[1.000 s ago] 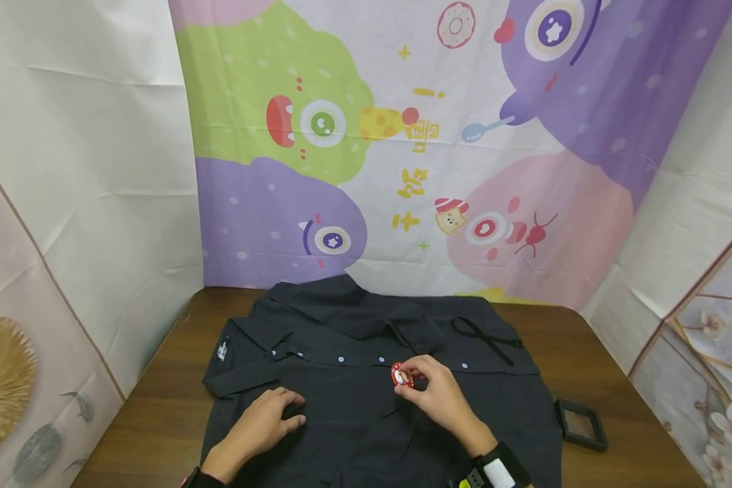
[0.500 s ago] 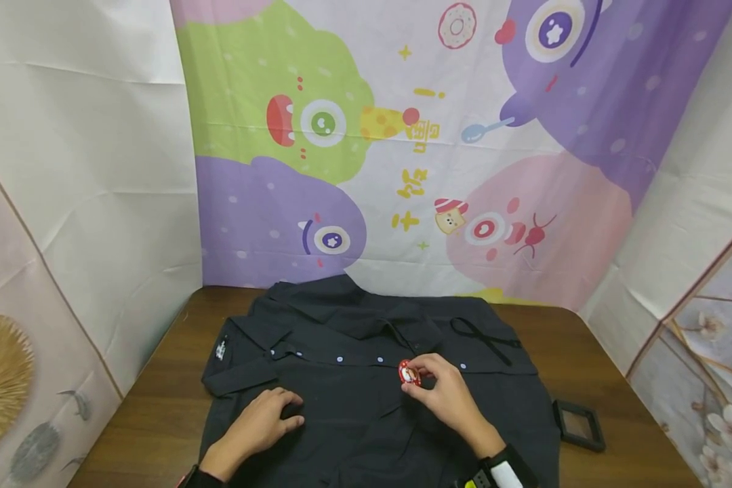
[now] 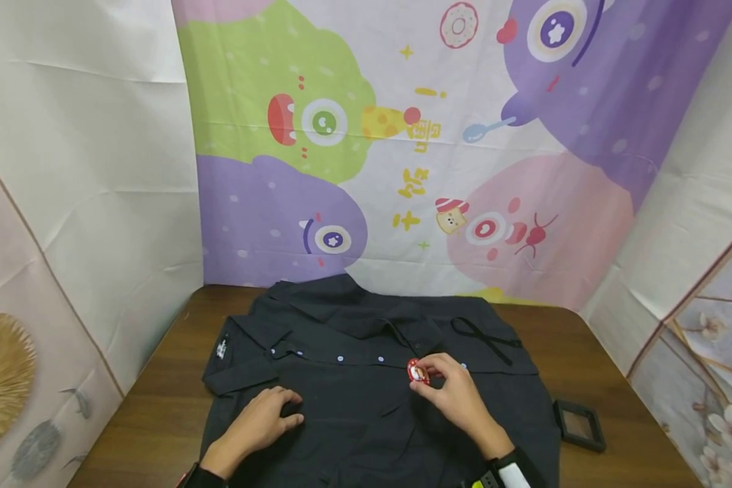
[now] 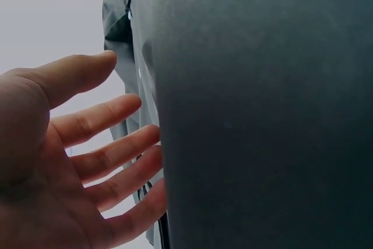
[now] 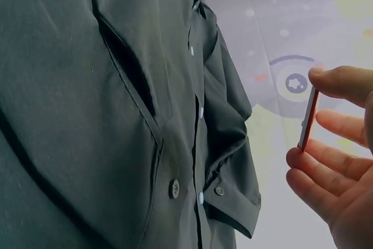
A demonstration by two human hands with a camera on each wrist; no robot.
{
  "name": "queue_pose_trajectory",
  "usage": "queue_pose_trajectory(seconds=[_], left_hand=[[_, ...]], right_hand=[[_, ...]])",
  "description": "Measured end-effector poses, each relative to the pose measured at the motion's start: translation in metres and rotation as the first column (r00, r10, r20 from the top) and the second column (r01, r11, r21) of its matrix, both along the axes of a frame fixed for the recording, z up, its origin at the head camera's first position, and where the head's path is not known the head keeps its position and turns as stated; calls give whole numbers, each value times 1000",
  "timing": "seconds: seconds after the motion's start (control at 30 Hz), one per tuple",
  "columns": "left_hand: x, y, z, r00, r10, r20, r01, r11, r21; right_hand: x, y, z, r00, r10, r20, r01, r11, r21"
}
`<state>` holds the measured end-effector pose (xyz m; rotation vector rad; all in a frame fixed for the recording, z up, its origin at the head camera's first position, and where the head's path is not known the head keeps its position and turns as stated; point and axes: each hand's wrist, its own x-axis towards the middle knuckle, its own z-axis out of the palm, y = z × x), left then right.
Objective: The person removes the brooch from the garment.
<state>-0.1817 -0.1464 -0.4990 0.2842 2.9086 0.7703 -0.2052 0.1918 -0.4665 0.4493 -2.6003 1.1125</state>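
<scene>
Between thumb and fingers, my right hand (image 3: 460, 400) pinches a small round red badge (image 3: 417, 371) with a pale cartoon print. It is held over the front of a black shirt (image 3: 341, 400), near the row of light buttons. In the right wrist view the badge (image 5: 309, 118) appears edge-on, thin and flat, apart from the cloth. My left hand (image 3: 261, 421) lies low over the left part of the shirt, fingers relaxed and holding nothing. The left wrist view shows the fingertips of this hand (image 4: 87, 161) at the shirt's surface; whether every fingertip touches cannot be told.
The shirt covers most of the brown wooden table (image 3: 628, 407). A small black square frame (image 3: 579, 425) lies right of it. A thin black cord (image 3: 488, 342) lies on the shirt's upper right. Behind the table hangs a cartoon-printed cloth (image 3: 402, 149).
My right hand has slid a little to the right over the shirt, carrying the badge along. The left hand stays in the same place.
</scene>
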Motion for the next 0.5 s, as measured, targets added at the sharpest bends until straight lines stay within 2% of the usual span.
queue_pose_trajectory(seconds=[0.27,0.5], left_hand=[[0,0,1,1000,0,5,0,1000,-3],[0,0,2,1000,-2,10,2,1000,-3]], right_hand=[[-2,6,-2,999,-14,-44,13,1000,-22],[-1,11,-4,999,-36,-40,35,999,-25]])
